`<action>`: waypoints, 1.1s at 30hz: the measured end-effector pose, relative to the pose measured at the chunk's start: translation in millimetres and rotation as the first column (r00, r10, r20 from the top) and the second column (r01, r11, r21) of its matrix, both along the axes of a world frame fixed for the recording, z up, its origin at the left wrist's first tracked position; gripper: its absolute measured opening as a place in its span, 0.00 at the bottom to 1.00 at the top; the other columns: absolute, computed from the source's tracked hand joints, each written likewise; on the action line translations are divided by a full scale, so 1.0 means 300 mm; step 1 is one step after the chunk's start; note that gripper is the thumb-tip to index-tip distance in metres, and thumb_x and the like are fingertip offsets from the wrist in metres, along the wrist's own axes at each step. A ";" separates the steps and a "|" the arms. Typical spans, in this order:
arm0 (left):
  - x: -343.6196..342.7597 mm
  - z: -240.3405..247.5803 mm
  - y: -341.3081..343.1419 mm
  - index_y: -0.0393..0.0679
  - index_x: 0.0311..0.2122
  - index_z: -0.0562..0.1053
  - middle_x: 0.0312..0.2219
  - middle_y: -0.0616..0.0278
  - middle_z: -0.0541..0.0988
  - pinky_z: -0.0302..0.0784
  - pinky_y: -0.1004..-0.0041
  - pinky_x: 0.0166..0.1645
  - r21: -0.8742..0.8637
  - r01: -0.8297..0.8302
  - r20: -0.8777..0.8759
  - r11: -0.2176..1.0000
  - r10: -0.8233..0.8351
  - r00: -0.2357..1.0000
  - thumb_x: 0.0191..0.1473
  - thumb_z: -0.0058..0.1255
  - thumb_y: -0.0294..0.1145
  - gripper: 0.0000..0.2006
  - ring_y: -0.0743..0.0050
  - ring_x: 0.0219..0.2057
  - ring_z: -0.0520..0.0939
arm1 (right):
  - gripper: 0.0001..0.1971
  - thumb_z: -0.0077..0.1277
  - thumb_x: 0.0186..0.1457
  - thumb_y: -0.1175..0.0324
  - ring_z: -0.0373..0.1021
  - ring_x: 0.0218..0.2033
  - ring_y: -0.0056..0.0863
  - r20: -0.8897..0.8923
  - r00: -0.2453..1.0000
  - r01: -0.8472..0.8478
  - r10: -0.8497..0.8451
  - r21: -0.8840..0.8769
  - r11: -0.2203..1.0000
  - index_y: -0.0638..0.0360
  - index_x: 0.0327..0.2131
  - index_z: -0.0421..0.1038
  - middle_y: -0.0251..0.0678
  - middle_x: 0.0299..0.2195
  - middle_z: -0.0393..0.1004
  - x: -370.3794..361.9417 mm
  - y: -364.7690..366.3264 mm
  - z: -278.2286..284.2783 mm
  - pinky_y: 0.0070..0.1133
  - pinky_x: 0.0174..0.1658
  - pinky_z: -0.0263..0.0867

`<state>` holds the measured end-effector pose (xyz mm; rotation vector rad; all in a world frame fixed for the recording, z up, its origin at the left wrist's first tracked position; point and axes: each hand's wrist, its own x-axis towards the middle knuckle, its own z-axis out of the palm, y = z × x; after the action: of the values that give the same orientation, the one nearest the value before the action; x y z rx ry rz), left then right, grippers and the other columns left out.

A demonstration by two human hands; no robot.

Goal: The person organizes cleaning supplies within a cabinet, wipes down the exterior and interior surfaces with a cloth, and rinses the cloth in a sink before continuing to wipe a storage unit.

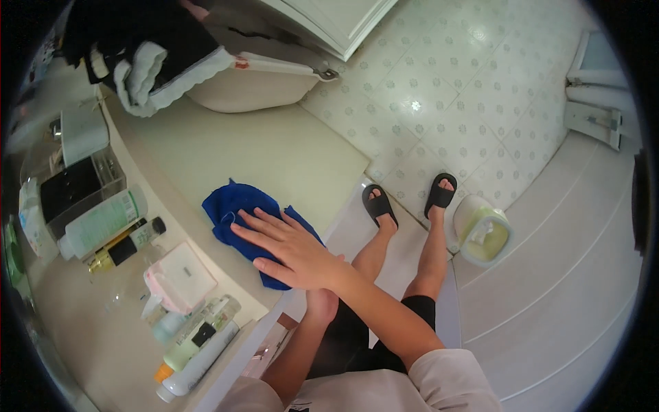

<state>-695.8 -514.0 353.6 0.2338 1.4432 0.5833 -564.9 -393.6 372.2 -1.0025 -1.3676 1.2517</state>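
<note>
A crumpled blue cloth [237, 199] lies on the cream countertop [268, 147], close to its front edge. My right hand [292, 250] rests flat on top of the cloth with its fingers spread, pressing it rather than gripping it. Under my right wrist, just off the counter's edge, is my left hand [321, 303]. Its fingers are mostly hidden behind the right forearm, so I cannot see whether it holds anything.
Along the left ledge stand several bottles, including a pale green bottle [103, 223], and a pink-and-white tissue pack [180, 278]. Dark clothing with white trim [158, 62] lies at the far left. On the floor, a small bin [486, 240] stands beside my sandalled feet.
</note>
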 end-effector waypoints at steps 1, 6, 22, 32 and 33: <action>0.013 -0.021 0.010 0.43 0.67 0.54 0.61 0.51 0.64 0.63 0.58 0.65 -0.010 -0.037 0.011 0.999 0.037 0.999 0.68 0.37 0.44 0.28 0.55 0.60 0.69 | 0.31 0.41 0.64 0.52 0.48 0.70 0.48 0.003 1.000 -0.002 0.002 -0.006 1.000 0.41 0.69 0.51 0.42 0.69 0.51 -0.006 0.009 -0.048 0.49 0.67 0.44; -0.016 -0.257 -0.010 0.42 0.62 0.58 0.63 0.53 0.62 0.59 0.55 0.67 -0.099 -0.080 -0.084 0.992 0.072 0.994 0.65 0.39 0.38 0.24 0.53 0.62 0.66 | 0.29 0.38 0.67 0.53 0.45 0.71 0.45 0.015 0.999 -0.039 0.044 -0.237 0.971 0.41 0.69 0.50 0.39 0.71 0.47 -0.002 0.066 -0.382 0.48 0.68 0.42; 0.156 -0.552 -0.028 0.43 0.67 0.53 0.68 0.53 0.54 0.59 0.58 0.67 0.131 -0.247 -0.367 0.960 0.279 0.888 0.68 0.34 0.40 0.26 0.50 0.68 0.58 | 0.27 0.39 0.66 0.51 0.53 0.68 0.41 0.130 0.982 0.187 -0.135 -0.624 0.759 0.44 0.66 0.56 0.38 0.68 0.55 -0.105 0.157 -1.792 0.36 0.67 0.52; 0.231 -0.577 0.004 0.56 0.71 0.47 0.70 0.58 0.50 0.45 0.49 0.70 -0.026 -0.286 -0.220 0.958 0.274 0.936 0.66 0.33 0.46 0.30 0.54 0.70 0.53 | 0.28 0.42 0.66 0.59 0.50 0.69 0.47 -0.095 0.991 0.026 -0.090 -0.532 0.846 0.48 0.67 0.55 0.47 0.67 0.55 -0.019 -0.005 -1.472 0.34 0.68 0.49; 0.239 -0.558 0.009 0.56 0.71 0.48 0.70 0.59 0.50 0.45 0.48 0.69 -0.033 -0.294 -0.160 0.955 0.285 0.945 0.66 0.33 0.50 0.32 0.54 0.70 0.53 | 0.28 0.41 0.66 0.58 0.48 0.69 0.48 -0.108 0.993 -0.006 -0.051 -0.469 0.883 0.50 0.67 0.55 0.47 0.67 0.55 -0.014 -0.008 -1.389 0.35 0.69 0.47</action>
<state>-624.1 -511.2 186.1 0.0203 1.6558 0.7758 -569.2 -395.8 -44.3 -1.2443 -0.9728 1.6430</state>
